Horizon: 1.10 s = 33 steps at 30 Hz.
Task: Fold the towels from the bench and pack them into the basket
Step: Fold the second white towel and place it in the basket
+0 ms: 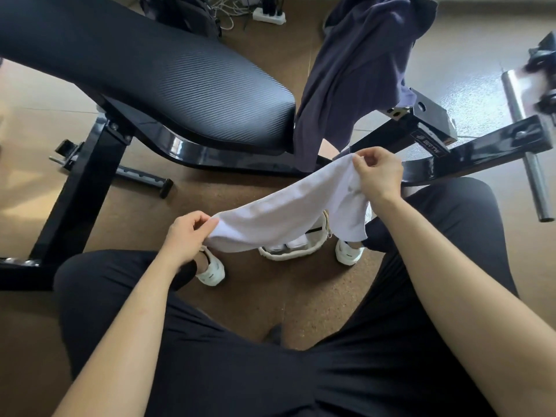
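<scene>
Left grip and right grip are pinching opposite ends of the white towel (long axis sagging between them), with the basket below both.

The bare left arm reaches forward, and the left hand, near and low, pinches one end of the white towel. The right arm stretches farther; the right hand pinches the other end, apparently between thumb and forefinger.
</scene>
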Available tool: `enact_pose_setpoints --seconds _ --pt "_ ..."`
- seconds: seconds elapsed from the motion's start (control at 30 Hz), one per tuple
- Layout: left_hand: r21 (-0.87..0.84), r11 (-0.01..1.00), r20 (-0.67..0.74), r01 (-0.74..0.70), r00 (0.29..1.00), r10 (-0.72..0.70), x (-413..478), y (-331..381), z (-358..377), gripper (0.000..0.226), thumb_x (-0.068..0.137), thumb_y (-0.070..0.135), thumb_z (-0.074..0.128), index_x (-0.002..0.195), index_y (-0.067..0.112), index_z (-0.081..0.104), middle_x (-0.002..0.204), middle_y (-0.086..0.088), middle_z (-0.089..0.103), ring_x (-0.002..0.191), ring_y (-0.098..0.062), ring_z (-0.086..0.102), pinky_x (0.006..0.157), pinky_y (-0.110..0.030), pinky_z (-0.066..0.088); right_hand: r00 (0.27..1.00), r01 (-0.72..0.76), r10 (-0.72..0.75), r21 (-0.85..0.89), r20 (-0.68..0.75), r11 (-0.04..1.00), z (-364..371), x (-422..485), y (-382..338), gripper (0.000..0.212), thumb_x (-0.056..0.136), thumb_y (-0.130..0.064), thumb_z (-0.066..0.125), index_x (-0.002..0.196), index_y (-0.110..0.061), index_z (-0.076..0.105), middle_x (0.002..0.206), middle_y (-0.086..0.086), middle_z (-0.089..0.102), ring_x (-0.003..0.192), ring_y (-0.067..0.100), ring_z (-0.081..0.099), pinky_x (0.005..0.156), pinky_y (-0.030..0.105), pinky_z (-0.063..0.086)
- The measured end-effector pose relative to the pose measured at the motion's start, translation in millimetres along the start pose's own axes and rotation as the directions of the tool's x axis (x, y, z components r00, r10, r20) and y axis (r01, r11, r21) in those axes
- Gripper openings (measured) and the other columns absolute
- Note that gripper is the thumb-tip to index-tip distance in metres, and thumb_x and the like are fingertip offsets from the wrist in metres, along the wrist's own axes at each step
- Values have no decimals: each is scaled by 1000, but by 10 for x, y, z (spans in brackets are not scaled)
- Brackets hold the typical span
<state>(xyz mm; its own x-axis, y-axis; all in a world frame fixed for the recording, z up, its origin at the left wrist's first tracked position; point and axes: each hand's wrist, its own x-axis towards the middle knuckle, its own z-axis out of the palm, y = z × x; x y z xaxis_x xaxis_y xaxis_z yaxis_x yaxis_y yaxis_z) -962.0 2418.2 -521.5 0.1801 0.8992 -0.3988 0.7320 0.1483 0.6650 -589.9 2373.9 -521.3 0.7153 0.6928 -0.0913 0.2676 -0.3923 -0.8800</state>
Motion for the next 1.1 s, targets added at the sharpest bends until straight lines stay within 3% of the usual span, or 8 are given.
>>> enact_pose_setpoints --seconds 0.1,0.3,0.43,0.57,0.73,0.9,1.0,1.1 --pt "-183 982 -25 -44 999 40 -75 160 72 18 100 28 63 91 14 71 85 -2 66 79 -11 56 71 -27 45 986 43 -44 9 158 999 98 -124 -13 10 92 -18 68 90 -26 74 82 -4 71 76 6 63 73 18 50" --pt "-271 959 80 -86 990 112 -203 430 271 23 100 31 62 89 12 70 82 0 66 82 -13 59 73 -28 46 892 89 -89 20 443 996 364 -555 -122 5 90 -18 73 89 -21 78 78 -5 71 67 -2 59 66 13 48" --pt "-441 898 206 -11 972 113 -209 385 252 18 100 18 62 116 18 71 108 -3 75 107 -24 69 89 -36 56 811 -4 -75 134 581 991 501 -784 -165 7 91 -12 75 98 -12 76 84 0 74 70 -1 64 62 17 52" --pt "-536 843 238 30 964 117 -216 363 236 32 96 10 66 128 13 67 119 -6 74 115 -25 68 98 -43 56 789 -48 -77 186 609 981 546 -914 -229 14 89 -8 76 103 -7 75 92 8 77 80 9 71 72 28 62" --pt "-606 795 63 26 998 16 -258 434 284 18 88 8 75 105 14 77 102 -6 79 105 -25 73 94 -44 59 799 5 -153 248 582 969 581 -1081 -338 13 88 -5 76 100 -11 76 79 -4 71 70 3 66 66 22 57" --pt "-633 774 24 4 1000 14 -299 527 321 11 88 10 74 98 14 77 91 0 79 96 -22 75 82 -35 61 771 26 -199 282 605 959 618 -1212 -400 16 91 -9 74 105 -16 75 92 3 75 84 16 72 75 30 62" --pt "-591 806 25 -33 998 59 -295 543 332 16 91 15 73 106 13 78 99 -4 79 101 -22 74 93 -43 60 715 44 -229 283 661 958 600 -1213 -402 23 91 -8 73 112 -15 75 100 -3 77 93 8 72 79 20 56" --pt "-596 801 61 -46 993 102 -278 517 318 20 94 14 68 113 16 77 109 -5 78 111 -23 71 101 -50 56 689 60 -243 280 683 958 575 -1154 -387 34 90 4 65 117 -12 75 103 1 78 98 12 73 87 27 59"
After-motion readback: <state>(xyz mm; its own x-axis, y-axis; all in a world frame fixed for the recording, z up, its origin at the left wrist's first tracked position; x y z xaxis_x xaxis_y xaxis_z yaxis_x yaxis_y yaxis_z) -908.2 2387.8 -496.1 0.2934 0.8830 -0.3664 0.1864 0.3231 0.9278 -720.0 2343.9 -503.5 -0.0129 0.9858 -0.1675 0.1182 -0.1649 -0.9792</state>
